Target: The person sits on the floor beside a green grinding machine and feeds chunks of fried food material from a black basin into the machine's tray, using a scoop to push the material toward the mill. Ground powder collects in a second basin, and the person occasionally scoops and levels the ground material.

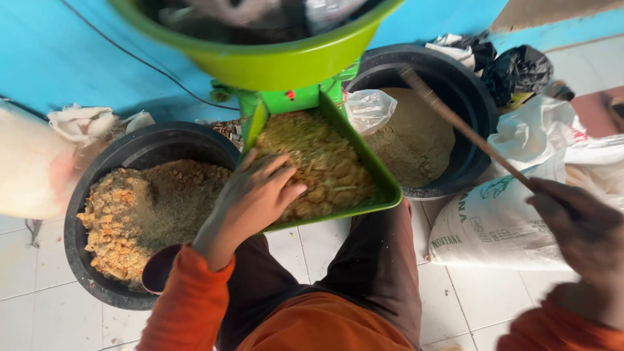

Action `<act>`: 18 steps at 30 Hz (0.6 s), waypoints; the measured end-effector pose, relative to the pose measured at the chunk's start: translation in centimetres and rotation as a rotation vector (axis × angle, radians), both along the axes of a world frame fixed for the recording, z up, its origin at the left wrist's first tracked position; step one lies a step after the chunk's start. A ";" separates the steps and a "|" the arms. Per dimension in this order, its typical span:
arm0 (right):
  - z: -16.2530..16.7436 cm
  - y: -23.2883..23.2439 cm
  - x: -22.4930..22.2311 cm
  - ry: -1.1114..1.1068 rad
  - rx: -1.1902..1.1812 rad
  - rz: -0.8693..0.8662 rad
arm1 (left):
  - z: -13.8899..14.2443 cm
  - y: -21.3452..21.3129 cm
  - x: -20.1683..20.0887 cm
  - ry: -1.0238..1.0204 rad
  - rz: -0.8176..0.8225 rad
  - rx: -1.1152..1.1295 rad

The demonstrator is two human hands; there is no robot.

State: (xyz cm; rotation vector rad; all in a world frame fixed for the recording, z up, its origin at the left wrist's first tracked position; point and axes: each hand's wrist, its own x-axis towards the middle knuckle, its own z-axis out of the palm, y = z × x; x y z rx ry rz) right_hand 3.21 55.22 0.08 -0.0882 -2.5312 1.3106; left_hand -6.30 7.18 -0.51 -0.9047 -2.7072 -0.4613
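You're in long orange sleeves that reach both wrists, left hand and right hand bare with no gloves, plus dark brown trousers and an orange garment edge low at your waist.

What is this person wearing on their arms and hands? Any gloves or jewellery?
Both hands are bare: no gloves, rings or watch show on the left hand or the right hand, though the right one is blurred. Each arm wears a long orange sleeve reaching the wrist, plain with no visible markings. The fingers are uncovered.
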 end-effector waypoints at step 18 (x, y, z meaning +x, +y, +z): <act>4.3 -28.9 -5.1 0.260 0.753 0.251 | -0.2 -1.7 1.3 0.007 -0.006 0.155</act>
